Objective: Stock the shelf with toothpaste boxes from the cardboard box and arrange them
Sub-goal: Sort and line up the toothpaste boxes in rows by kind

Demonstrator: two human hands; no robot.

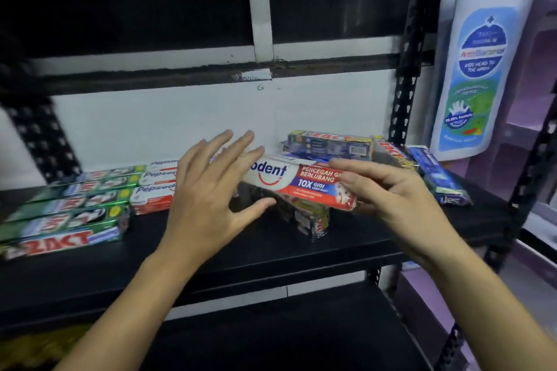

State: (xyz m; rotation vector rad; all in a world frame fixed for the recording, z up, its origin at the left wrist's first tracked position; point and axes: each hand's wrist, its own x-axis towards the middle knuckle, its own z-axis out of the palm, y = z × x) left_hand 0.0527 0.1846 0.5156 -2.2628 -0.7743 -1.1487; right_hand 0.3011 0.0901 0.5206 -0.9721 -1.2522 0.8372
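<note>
My right hand (pixel 394 193) grips the right end of a white and red Pepsodent toothpaste box (pixel 297 182) above the black shelf board (pixel 271 250). My left hand (pixel 208 187) hovers at the box's left end with fingers spread and straight, holding nothing. A row of green and red Zact boxes (pixel 69 211) lies at the shelf's left. Three Pepsodent boxes (pixel 155 187) lie behind them. A loose pile of Zact boxes (pixel 331 144) sits behind and under the held box. The cardboard box is out of view.
A blue Zact box (pixel 438 175) lies slanted at the shelf's right end. A large white bottle of kids' wash (pixel 479 69) hangs at the right, beyond the black perforated upright (pixel 405 93). A lower black shelf (pixel 286 334) is below.
</note>
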